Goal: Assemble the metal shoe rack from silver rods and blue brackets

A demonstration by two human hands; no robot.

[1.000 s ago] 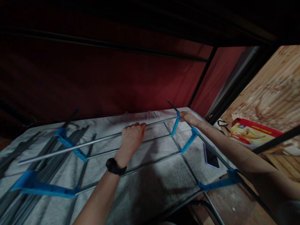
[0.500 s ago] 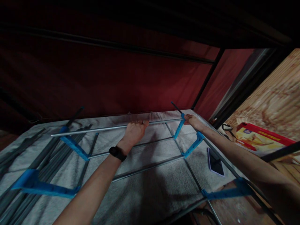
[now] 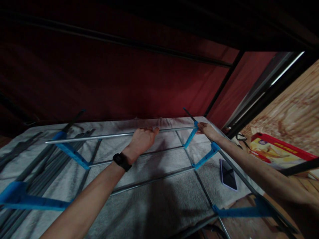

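Observation:
My left hand [image 3: 144, 139], with a black band on its wrist, is wrapped round a long metal tube [image 3: 114, 135] near its middle. The tube's left end sticks out past a blue plastic connector [image 3: 71, 152]. Its right end meets another blue connector [image 3: 191, 136] at the back right. My right hand [image 3: 205, 129] grips that connector with closed fingers, partly hidden behind it. These parts belong to a frame of grey tubes and blue connectors. A third blue connector [image 3: 206, 156] sits nearer to me, and two larger-looking ones [image 3: 243, 211] [image 3: 35, 199] are at the front corners.
Several loose grey tubes [image 3: 57, 166] lie on the pale blanket [image 3: 154, 205] at the left. A phone [image 3: 228, 174] rests at the right. Farther right is a red and yellow box [image 3: 281, 149]. Dark bars [image 3: 221, 86] and a red curtain [image 3: 124, 83] enclose the back.
The frame's left side has spread slightly leftward in view, and the tube's left end has shifted left with it. Both hands keep their hold. The view has shifted a little.

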